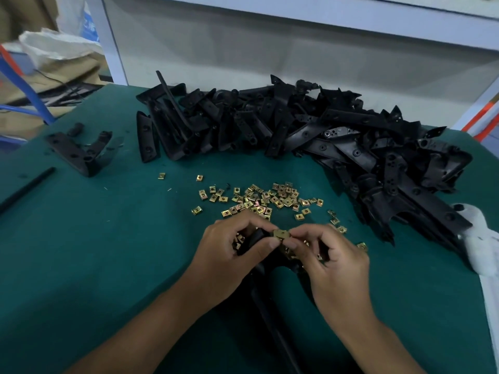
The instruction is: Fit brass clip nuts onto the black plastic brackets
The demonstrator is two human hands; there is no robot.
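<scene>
Where the two thumbs and forefingers meet, one brass clip nut [281,234] is pinched from both sides, its flat face with the centre hole turned up. Right hand [333,261]: fingers [297,237] pressed on the nut's right edge, with what look like more brass pieces tucked in the curled palm. Left hand [229,255]: thumb closed over the nut's left corner, the rest of the hand wrapped round the upper end of a black plastic bracket [266,298], with spare nuts seemingly cupped inside too. Bracket: long axis running from the fingers back toward the person's body, upper end just left of and under the nut, touching or nearly so; whether the clip's open mouth faces that end cannot be told. Judged next move: a short slide leftward and down onto the bracket's edge, the right hand pushing, the left steadying. Beyond the fingers, a loose scatter of clip nuts [259,199] on the green bench [94,252]; further back and right, the heap of unfitted brackets [310,130]; far left, two or so brackets set apart [78,151].
</scene>
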